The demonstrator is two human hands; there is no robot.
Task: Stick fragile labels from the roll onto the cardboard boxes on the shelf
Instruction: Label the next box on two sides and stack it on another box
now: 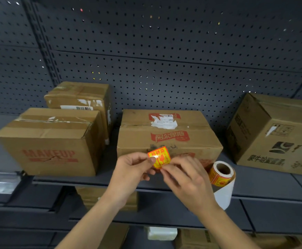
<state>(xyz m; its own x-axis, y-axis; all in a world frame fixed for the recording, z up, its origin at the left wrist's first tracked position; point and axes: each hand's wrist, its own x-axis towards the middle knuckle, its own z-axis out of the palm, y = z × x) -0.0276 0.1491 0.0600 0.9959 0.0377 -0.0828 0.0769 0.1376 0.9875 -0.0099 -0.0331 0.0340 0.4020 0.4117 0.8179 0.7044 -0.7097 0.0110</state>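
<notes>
Left hand (134, 168) and right hand (184, 174) pinch the fragile label (160, 157), printed face toward the camera, slightly tilted.

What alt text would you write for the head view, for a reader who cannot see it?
A left hand and right hand pinch a yellow-and-red fragile label before a cardboard box on a shelf; the label roll is beside the right hand.

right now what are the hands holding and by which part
A fragile label: the left hand pinches its left edge, the right hand its lower edge.
</notes>
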